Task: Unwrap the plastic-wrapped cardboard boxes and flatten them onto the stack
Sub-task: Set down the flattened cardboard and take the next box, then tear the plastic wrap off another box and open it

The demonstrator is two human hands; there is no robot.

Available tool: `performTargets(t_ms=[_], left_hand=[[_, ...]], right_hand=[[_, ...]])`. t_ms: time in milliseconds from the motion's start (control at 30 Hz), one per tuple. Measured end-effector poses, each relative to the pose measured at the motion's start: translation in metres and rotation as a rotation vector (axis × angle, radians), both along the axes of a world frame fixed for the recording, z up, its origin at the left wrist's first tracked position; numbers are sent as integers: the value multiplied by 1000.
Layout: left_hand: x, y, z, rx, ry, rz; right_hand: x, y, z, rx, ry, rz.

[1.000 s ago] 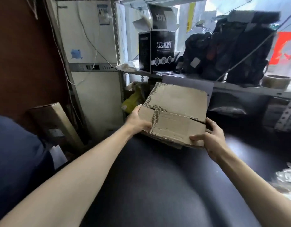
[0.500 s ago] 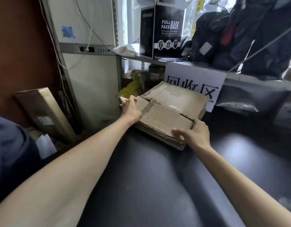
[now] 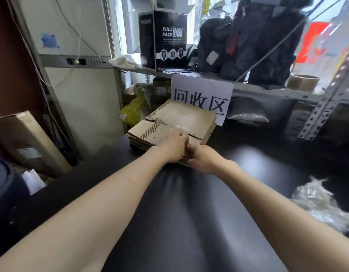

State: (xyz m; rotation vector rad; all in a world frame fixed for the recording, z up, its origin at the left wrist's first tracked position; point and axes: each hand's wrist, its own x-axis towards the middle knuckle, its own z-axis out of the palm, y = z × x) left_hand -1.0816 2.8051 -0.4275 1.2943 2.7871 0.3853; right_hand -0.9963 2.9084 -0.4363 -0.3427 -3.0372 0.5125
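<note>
Right now my left grip (image 3: 172, 148) lies palm-down on the flattened box (image 3: 181, 118), fingers reaching forward and pressing near a strip of clear tape. My right grip (image 3: 201, 159) touches it from the right at the box's near edge. Its fingers are hidden behind the knuckles, so I cannot tell whether they curl round the edge or only push.

The box lies flat on top of the stack (image 3: 139, 143), which sits at the far side of the bench (image 3: 189, 222). So unwrapping and flattening look done for this one — what I judge is left is squaring it up and letting go.

It sits turned, with a corner toward me and its torn corrugated edge to the stack's left. The seam between its flaps runs from far-left to near-right, and the long axis seems to follow it, though the wide lens leaves that unsure.

Just behind the stack hangs a white sign (image 3: 201, 95). Well to the stack's right, nearer me, lies crumpled plastic wrap (image 3: 322, 203) — no wrapped box shows, so I cannot say if more remain.
</note>
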Motion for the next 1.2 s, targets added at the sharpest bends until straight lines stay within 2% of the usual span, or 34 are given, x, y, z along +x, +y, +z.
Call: performTargets(t_ms=[100, 233, 433, 567, 667, 833, 967, 1067, 1200], left_hand=[[33, 19, 13, -41, -60, -28], [99, 68, 44, -52, -6, -136], [208, 166, 78, -11, 40, -290], [260, 212, 81, -18, 38, -377], [277, 229, 76, -21, 27, -409], [269, 231, 75, 33, -51, -389], [259, 211, 80, 78, -70, -368], [252, 193, 82, 88, -93, -321], [246, 163, 96, 192, -255, -205]], right_hand=[[41, 19, 14, 47, 59, -74], [120, 52, 49, 150, 100, -247], [254, 135, 85, 230, 156, -590], [313, 194, 79, 308, 144, -817], [320, 215, 68, 204, 166, -920], [308, 226, 83, 75, 257, -967], [307, 228, 96, -10, 105, -1000], [311, 216, 94, 56, 126, -1000], [313, 181, 85, 277, 342, -907]])
